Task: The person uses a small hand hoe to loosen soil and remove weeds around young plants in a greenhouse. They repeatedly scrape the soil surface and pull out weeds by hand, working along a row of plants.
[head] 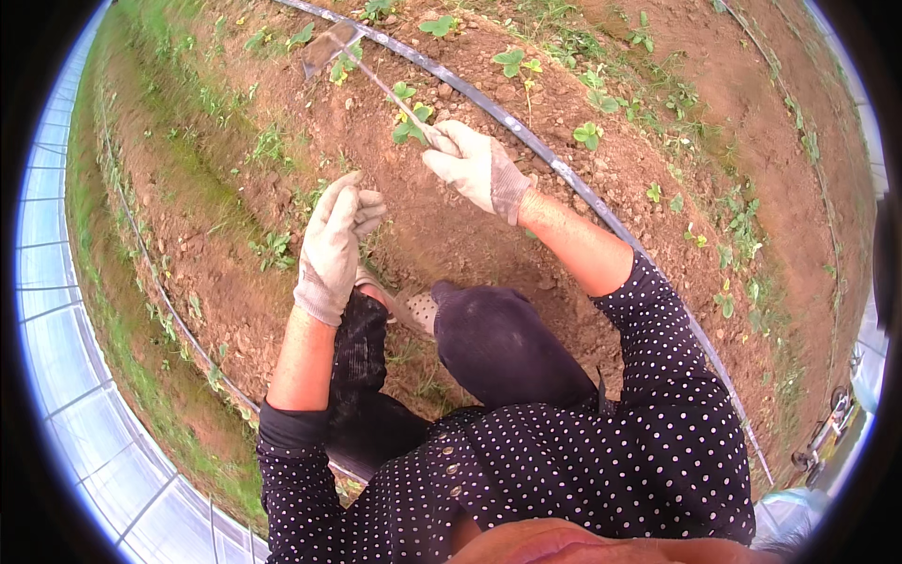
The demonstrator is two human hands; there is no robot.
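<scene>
My right hand (472,166), in a whitish knit work glove, is closed around the handle of a hand hoe (384,86). The hoe's flat metal blade (330,48) is at the upper left, beside small leafy plants and close to a grey drip hose (458,83). My left hand (338,233), gloved alike, is raised over the soil with its fingers loosely bent and nothing seen in it. A leafy seedling (412,125) grows just beyond my right hand. Whether the blade touches the soil cannot be told.
Soil beds with seedlings and weeds curve away on both sides. A thin dark hose (158,278) runs along the left bed. My bent knee (504,345) and a dotted shoe (419,310) are below my hands. Greenhouse film (77,331) borders the left, and a wheeled frame (824,437) stands at lower right.
</scene>
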